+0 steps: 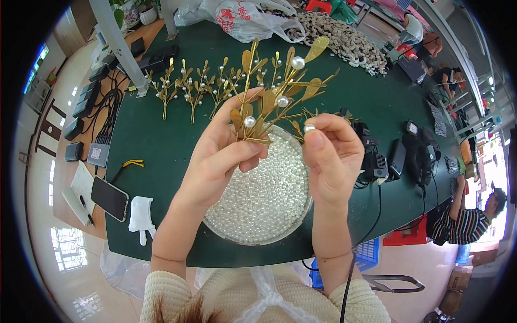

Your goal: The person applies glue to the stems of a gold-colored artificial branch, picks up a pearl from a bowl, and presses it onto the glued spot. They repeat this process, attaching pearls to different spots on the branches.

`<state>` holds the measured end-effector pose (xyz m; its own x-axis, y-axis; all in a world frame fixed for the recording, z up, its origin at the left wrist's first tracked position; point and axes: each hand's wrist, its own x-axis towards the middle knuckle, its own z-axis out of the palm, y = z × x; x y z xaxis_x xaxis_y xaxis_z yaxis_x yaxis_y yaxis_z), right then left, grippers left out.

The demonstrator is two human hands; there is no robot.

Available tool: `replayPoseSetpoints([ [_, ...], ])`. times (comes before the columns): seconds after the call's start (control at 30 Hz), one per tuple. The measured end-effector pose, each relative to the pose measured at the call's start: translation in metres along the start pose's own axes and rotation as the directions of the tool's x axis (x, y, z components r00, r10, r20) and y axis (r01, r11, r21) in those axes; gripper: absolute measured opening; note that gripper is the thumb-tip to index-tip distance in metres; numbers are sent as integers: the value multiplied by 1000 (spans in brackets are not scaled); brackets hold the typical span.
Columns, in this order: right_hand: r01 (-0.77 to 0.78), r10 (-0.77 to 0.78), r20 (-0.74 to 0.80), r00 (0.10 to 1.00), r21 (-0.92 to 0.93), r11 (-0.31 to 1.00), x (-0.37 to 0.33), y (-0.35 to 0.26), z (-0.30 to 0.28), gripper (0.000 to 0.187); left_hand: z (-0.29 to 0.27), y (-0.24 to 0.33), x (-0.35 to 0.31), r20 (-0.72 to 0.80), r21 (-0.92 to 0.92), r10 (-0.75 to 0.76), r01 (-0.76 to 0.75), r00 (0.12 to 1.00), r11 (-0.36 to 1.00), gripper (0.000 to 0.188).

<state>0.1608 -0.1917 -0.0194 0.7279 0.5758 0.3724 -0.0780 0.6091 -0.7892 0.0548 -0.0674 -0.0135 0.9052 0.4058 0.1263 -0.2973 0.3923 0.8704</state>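
Observation:
My left hand is closed on the lower stems of a gold metal leaf branch, held upright above a round tray. Large white pearl beads sit on this branch among its leaves. To its right, my right hand pinches a single pearl bead between thumb and forefinger, apart from the branch's main stems. Below both hands, the round tray is full of small shiny pearl beads. Further gold branches with pearls lie in a row on the green table beyond my left hand.
Left of the tray lie a phone, a white cloth-like item and a notebook with a pen. Black devices with cables lie at the right. Plastic bags and a heap of chain-like pieces fill the far side. Other people sit rightward.

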Motion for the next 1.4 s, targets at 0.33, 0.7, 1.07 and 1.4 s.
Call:
replayPoseSetpoints([
  [0.33,-260,257,38,966,165,952,-3,18,8,17,-5,3,-2,36,64,47,-49,998,997,66],
  [0.7,-442,429,113,896,325,836,2,20,7,14,6,2,-10,4,218,183,-179,983,959,68],
  [1.07,-418,408,95,908,271,867,4,19,4,10,4,0,-9,-3,246,195,-188,981,951,66],
  [1.4,-428,411,119,904,239,872,6,18,2,10,3,0,-11,6,235,189,-185,982,954,66],
])
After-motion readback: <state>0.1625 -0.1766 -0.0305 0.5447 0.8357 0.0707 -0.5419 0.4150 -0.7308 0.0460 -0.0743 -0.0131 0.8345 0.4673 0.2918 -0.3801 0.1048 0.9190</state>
